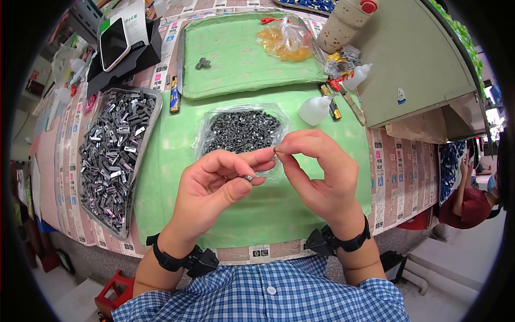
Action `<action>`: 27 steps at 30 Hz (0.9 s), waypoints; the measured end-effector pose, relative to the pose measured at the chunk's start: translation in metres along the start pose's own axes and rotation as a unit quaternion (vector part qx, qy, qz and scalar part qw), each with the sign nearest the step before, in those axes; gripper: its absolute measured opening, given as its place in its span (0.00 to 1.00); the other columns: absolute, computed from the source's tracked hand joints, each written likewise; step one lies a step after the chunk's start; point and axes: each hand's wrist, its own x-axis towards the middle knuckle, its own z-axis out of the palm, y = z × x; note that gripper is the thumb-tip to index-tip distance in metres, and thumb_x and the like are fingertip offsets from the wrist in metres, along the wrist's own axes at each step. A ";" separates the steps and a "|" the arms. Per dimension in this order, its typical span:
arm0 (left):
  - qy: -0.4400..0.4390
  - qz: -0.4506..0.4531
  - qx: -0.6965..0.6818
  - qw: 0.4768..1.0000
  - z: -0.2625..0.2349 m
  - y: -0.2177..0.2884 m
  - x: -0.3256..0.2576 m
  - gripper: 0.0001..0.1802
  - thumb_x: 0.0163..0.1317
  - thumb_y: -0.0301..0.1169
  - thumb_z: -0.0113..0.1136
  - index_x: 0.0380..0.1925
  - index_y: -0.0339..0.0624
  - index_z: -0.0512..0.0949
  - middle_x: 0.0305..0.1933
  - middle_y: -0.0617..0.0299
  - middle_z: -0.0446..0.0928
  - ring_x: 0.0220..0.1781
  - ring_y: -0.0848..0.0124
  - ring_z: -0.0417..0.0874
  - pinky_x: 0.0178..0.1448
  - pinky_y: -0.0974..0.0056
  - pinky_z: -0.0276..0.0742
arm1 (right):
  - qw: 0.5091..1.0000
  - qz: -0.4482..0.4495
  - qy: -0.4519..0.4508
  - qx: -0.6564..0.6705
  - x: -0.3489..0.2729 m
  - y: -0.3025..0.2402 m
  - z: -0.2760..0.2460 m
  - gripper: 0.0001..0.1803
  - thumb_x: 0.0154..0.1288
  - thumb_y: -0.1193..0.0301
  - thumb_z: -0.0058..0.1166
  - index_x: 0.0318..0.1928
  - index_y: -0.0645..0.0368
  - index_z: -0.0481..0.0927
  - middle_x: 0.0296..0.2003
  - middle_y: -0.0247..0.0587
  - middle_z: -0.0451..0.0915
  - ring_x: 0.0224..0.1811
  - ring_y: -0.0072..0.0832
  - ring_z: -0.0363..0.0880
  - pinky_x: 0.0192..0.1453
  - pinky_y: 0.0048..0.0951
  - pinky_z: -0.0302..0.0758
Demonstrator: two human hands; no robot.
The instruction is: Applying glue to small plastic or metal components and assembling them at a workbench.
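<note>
My left hand [209, 185] holds a small dark part with a shiny end [249, 177] between thumb and fingers. My right hand [324, 169] pinches thumb and index finger together at the tip of my left index finger. Whatever is in that pinch is too small to name. Just beyond both hands, an open clear plastic bag [284, 115] holds a heap of tiny black and silvery parts [241, 131]. At the left, a metal tray [156, 102] is full of dark rectangular pieces [115, 155], some with shiny faces.
Behind the bag, a green-lined tray [225, 59] carries a bag of yellow bits [287, 40] and a dark piece [203, 64]. A white squeeze bottle [315, 110], a tumbler [346, 24] and a grey metal box [413, 59] stand right. A phone [114, 44] leans at far left.
</note>
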 end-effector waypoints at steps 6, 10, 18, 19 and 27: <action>-0.006 -0.003 0.001 1.000 0.000 0.000 0.000 0.09 0.58 0.30 0.58 0.33 0.38 0.71 0.54 0.38 0.69 0.55 0.53 0.74 0.53 0.60 0.76 | 0.999 -0.034 -0.009 -0.028 -0.001 0.003 -0.003 0.15 0.44 0.87 0.56 0.35 0.61 0.74 0.31 0.43 0.77 0.34 0.37 0.78 0.35 0.31 0.75; -0.010 -0.005 0.001 1.000 0.000 0.000 -0.001 0.09 0.58 0.30 0.58 0.33 0.37 0.71 0.54 0.38 0.69 0.54 0.53 0.75 0.53 0.60 0.76 | 0.998 -0.045 -0.020 -0.031 -0.001 0.005 -0.005 0.16 0.44 0.87 0.56 0.35 0.61 0.73 0.32 0.43 0.77 0.34 0.37 0.78 0.36 0.31 0.75; -0.015 -0.005 0.004 1.000 -0.005 -0.001 -0.002 0.10 0.57 0.30 0.59 0.34 0.37 0.71 0.40 0.49 0.76 0.40 0.63 0.80 0.41 0.66 0.79 | 0.987 0.060 -0.006 0.150 -0.004 -0.003 -0.005 0.14 0.48 0.88 0.53 0.35 0.61 0.71 0.32 0.41 0.76 0.35 0.27 0.77 0.40 0.25 0.74; -0.013 -0.007 0.004 1.000 -0.004 -0.001 -0.002 0.10 0.57 0.30 0.59 0.34 0.37 0.71 0.40 0.49 0.76 0.40 0.63 0.80 0.41 0.66 0.79 | 0.978 0.082 -0.004 0.190 -0.005 -0.006 -0.006 0.14 0.49 0.88 0.53 0.35 0.61 0.70 0.33 0.40 0.76 0.35 0.25 0.77 0.40 0.24 0.73; -0.044 0.000 -0.016 0.999 -0.007 -0.004 -0.001 0.06 0.57 0.22 0.57 0.35 0.34 0.74 0.34 0.59 0.75 0.33 0.72 0.79 0.37 0.70 0.78 | 0.950 0.118 -0.048 0.284 -0.003 -0.019 -0.010 0.17 0.51 0.87 0.54 0.35 0.58 0.62 0.33 0.44 0.75 0.35 0.25 0.76 0.42 0.25 0.73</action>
